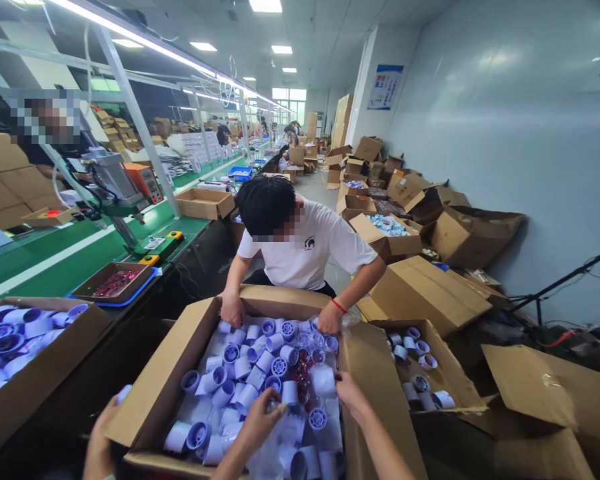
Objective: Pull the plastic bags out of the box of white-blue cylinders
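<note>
A long green surface [55,283] extends along the left side toward the rear of the hall. A co-worker [313,250] in a white T-shirt leans over the far wall of a large carton [165,380]; both of the co-worker's hands reach in at its far corners. The large carton is open and stands centrally, nearest the camera. A left carton [75,353] and a smaller right carton [460,373] flank it, each containing white parts. A shallow tray [87,287] of red pieces rests on the surface.

The left hand [263,413] is above the contents of the large carton. Its fingers are curled, thumb near forefinger; whether they grip anything cannot be determined. The right hand [353,399] is at the right wall of the large carton, fingers slightly bent; a grip cannot be confirmed. A further hand [100,430], not one of this pair, is outside the left wall, beside a single white part.

The white cylindrical parts [290,393] lie in the large carton, some upright, others tilted or on their sides. Clear plastic film lies among them. Small red parts [303,377] are clustered right of centre.
</note>
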`<action>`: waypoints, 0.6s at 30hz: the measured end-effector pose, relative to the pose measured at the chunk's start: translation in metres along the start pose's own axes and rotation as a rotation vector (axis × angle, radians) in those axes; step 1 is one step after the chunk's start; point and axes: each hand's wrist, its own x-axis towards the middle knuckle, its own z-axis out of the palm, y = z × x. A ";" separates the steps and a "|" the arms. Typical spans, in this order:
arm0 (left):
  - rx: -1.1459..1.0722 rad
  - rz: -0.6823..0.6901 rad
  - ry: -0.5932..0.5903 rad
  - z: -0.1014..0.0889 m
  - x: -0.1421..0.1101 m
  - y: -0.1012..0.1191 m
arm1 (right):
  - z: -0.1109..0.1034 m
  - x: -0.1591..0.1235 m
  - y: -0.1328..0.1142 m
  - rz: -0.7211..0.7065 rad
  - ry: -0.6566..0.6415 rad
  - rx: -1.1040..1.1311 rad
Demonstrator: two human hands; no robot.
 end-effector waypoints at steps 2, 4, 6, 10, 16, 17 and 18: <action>-0.001 0.060 -0.035 0.008 -0.001 0.009 | 0.001 -0.022 -0.003 0.020 -0.075 0.160; -0.025 0.159 -0.055 0.013 0.000 0.018 | 0.008 -0.042 -0.006 0.021 -0.130 0.283; -0.023 0.262 -0.073 0.013 0.003 0.026 | 0.018 -0.056 -0.008 0.025 -0.165 0.369; 0.121 0.311 -0.140 0.002 0.012 0.034 | 0.035 -0.060 -0.006 0.038 -0.156 0.416; 0.129 0.227 -0.015 -0.004 0.019 0.013 | 0.041 -0.042 0.005 0.001 0.005 0.314; 0.108 0.205 0.007 -0.001 0.019 0.006 | 0.043 -0.041 0.007 -0.011 0.020 0.305; 0.080 0.178 0.007 0.002 0.019 0.001 | 0.047 -0.041 0.008 -0.020 0.027 0.297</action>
